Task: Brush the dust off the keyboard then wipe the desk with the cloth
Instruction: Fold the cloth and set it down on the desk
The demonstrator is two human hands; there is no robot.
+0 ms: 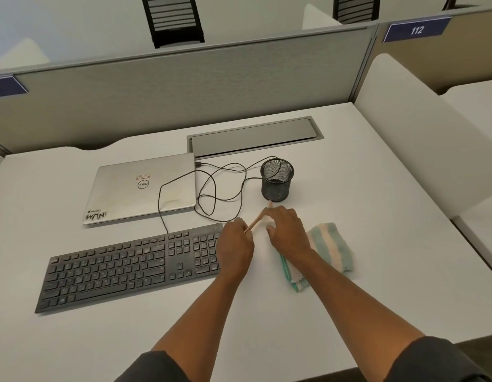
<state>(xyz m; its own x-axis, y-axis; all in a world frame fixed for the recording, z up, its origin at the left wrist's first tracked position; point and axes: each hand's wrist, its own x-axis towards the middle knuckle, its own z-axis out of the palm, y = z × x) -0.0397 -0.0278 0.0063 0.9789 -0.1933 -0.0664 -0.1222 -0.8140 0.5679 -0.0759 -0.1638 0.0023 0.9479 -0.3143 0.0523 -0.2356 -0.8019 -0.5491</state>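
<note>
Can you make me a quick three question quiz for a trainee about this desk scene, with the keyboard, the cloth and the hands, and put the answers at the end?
1. True or false: the laptop is open.
2. Which hand grips the thin wooden handle?
A. left hand
B. right hand
C. neither
3. Fill in: the striped cloth lies on the desk to the ____ of the keyboard.

Key
1. False: its lid is shut.
2. A. The handle runs from the left hand's fingers toward the mesh pen cup; its far end is hidden behind the right hand.
3. right, partly under the right forearm.
</note>
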